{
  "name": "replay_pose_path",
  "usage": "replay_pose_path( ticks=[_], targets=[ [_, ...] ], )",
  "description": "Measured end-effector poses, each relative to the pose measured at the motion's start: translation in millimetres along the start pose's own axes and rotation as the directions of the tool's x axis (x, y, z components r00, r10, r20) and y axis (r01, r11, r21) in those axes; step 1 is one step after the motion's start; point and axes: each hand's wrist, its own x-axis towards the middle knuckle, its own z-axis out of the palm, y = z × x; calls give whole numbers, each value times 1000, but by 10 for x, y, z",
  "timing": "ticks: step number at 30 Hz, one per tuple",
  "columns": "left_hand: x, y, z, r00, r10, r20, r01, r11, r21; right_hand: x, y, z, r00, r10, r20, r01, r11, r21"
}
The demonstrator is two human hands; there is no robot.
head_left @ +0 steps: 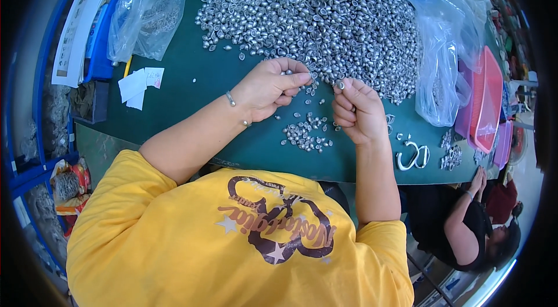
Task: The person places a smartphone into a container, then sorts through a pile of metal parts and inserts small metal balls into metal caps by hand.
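Note:
A big heap of small silvery drop-shaped metal pieces point(308, 10) covers the far middle of the green table point(174, 106). At its near edge, my left hand point(270, 87) is closed, thumb and forefinger pinching a small metal piece point(314, 75). To the right, a little apart from it, my right hand point(361, 106) pinches another small metal piece point(341, 84), its other fingers curled in. Below and between the hands lies a smaller cluster of the same pieces point(303, 134). Fine detail on the pinched pieces is too small to make out.
Clear plastic bags point(437, 68) lie right of the heap, beside pink and red baskets point(485, 100). Curved silver metal parts point(414, 156) sit at the near right. White paper slips point(135, 87) and another bag point(148, 16) are at left. A co-worker point(465, 222) sits at right.

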Motion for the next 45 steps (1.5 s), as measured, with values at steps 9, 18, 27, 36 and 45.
replay_pose_path(
  ticks=[9, 18, 27, 36, 45],
  targets=[
    [-86, 38, -33, 999, -9, 32, 12, 997, -75, -35, -24, -127, 967, -168, 193, 100, 943, 319],
    [-130, -23, -25, 998, 36, -60, -28, 991, 131, 266, 82, 6, 735, -586, 341, 152, -348, -925],
    [-137, -54, -8, 996, 69, -63, -62, 993, 102, 88, 81, -81, 998, 62, 31, -68, 963, 262],
    [-107, -155, -63, 953, -102, 284, 185, 942, -281, -39, 149, -37, 978, 79, 193, -160, 876, 455],
    [-166, -139, -79, 910, -120, 397, 276, 889, -364, -139, 146, -77, 958, -51, 283, -99, 866, 490]
  ],
)
